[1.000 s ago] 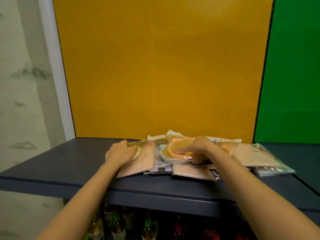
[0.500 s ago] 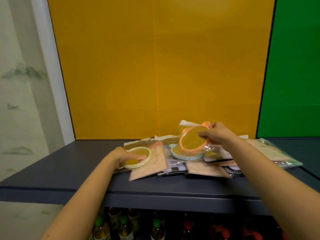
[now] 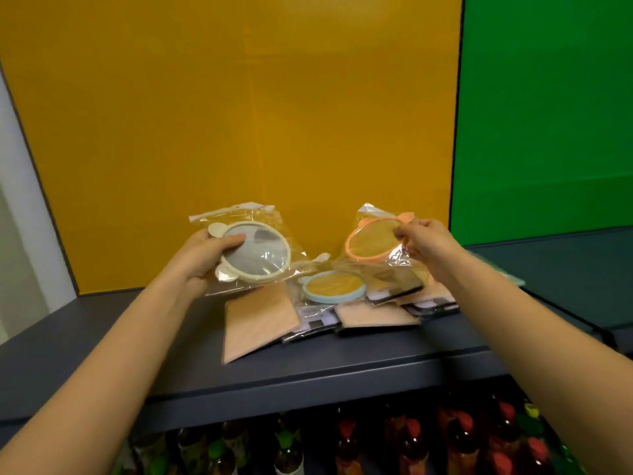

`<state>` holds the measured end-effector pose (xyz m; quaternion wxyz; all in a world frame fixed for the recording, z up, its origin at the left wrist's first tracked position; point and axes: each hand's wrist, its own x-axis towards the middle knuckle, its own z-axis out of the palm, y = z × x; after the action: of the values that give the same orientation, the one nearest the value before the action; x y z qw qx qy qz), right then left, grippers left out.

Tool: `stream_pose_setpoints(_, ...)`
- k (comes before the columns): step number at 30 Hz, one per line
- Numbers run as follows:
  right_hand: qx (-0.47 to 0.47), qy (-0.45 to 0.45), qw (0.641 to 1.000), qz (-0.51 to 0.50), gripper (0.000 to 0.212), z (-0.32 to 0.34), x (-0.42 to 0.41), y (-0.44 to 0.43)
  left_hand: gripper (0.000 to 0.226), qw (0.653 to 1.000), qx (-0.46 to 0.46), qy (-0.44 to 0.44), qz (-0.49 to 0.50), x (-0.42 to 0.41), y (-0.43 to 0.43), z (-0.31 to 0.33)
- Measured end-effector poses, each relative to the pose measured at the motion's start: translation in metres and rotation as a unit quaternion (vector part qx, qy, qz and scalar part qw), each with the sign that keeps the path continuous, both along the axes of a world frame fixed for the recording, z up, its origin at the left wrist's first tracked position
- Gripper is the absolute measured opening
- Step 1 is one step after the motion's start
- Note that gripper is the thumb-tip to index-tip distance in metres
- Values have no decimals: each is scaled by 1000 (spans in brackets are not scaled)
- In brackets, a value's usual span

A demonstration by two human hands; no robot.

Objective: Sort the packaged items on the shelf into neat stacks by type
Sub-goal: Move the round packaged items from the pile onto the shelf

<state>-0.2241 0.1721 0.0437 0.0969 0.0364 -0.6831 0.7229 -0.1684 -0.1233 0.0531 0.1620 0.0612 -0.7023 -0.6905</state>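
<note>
The shelf (image 3: 102,354) is a dark grey board set against a yellow back panel, its front edge running across the lower part of the view. A loose pile of flat packets lies on it, right of centre. A tan packet (image 3: 258,322) lies nearest the front, one corner pointing toward the edge. Just beside it on the right lies a black-and-white packet (image 3: 317,320), partly covered. A second tan packet (image 3: 375,317) lies further right. A round blue-rimmed mirror (image 3: 334,286) in clear wrap rests on top of the pile.
</note>
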Motion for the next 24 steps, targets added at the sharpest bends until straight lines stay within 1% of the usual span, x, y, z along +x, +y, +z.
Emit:
stream_pose_setpoints(2, -9, -1, 1000, -22, 25, 2, 1, 24, 6, 1000, 14, 17, -12, -11, 30, 6)
stream_pose_setpoints(6, -24, -3, 997, -74, 22, -1, 1, 86, 5, 997, 40, 17, -62, -34, 103, 10)
stream_pose_setpoints(9, -38, 3, 994, -105, 23, -6, 3, 146, 9, 992, 66, 13, -105, -53, 161, 5)
stream_pose_setpoints(15, -10, 0, 983, -183, 29, -15, 17, 292, 10, 979, 114, -15, -170, -84, 299, -12)
stream_pose_setpoints(18, -9, -15, 978, -210, 32, -18, 25, 363, 21, 973, 122, -26, -195, -92, 377, -22)
stream_pose_setpoints(19, -8, -18, 976, -217, 32, -19, 29, 384, 21, 971, 125, -32, -200, -93, 401, -26)
stream_pose_setpoints(21, -1, -22, 971, -237, 33, -22, 35, 425, 9, 968, 127, -53, -211, -96, 446, -33)
stream_pose_setpoints(24, 27, -30, 963, -266, 29, -27, 43, 484, 11, 960, 137, -75, -231, -100, 508, -43)
